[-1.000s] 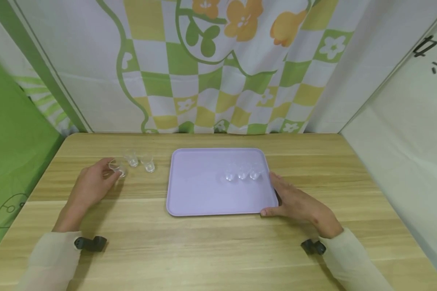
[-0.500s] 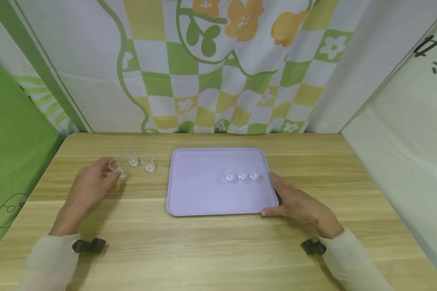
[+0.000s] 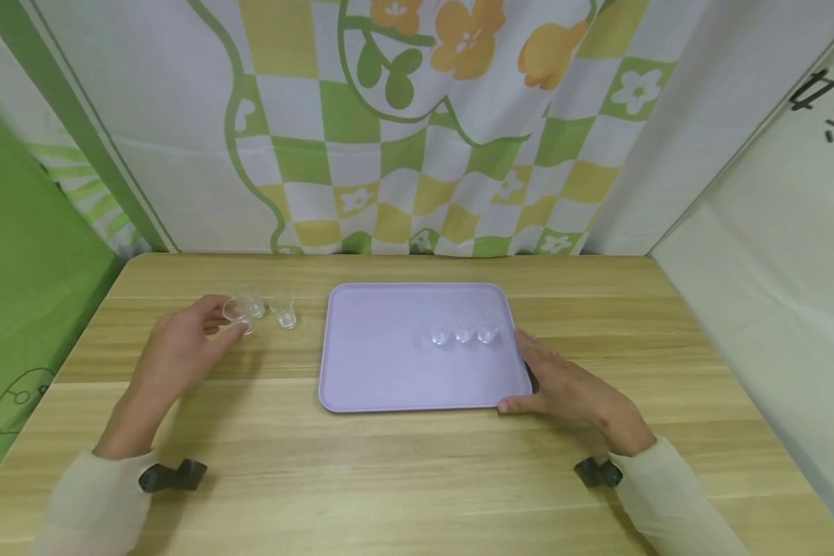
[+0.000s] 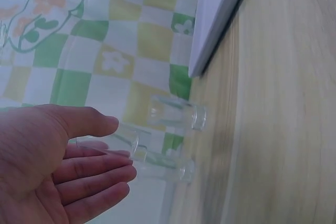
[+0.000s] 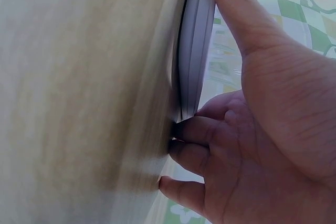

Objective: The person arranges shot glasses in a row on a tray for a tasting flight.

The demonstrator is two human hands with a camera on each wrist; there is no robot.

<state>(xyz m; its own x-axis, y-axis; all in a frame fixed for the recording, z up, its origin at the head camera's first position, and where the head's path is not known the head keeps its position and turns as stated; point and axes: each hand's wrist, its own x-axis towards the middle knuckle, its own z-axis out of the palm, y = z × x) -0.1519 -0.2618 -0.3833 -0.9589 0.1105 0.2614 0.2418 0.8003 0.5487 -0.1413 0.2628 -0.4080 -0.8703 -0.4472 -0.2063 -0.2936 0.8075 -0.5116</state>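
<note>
My left hand (image 3: 184,340) holds a small clear glass (image 4: 126,139) between thumb and fingers; it looks raised off the table in the left wrist view. Just beyond it stand two similar glasses, one farther back (image 3: 255,307) and one to the right (image 3: 287,315). A lilac tray (image 3: 382,371) lies at the middle of the table, with a row of three clear glasses (image 3: 462,333) upright on its right half. My right hand (image 3: 573,386) grips the tray's near right corner, thumb at the front edge and fingers along the right side.
The wooden table (image 3: 403,479) ends at a checked, flowered curtain (image 3: 417,162) behind. A green panel (image 3: 28,293) stands on the left and a white wall (image 3: 771,232) on the right. Each sleeve carries a black wrist device.
My left hand has moved slightly right with the glass, which now sits closer to the two standing ones. The right hand and the tray have stayed in place.
</note>
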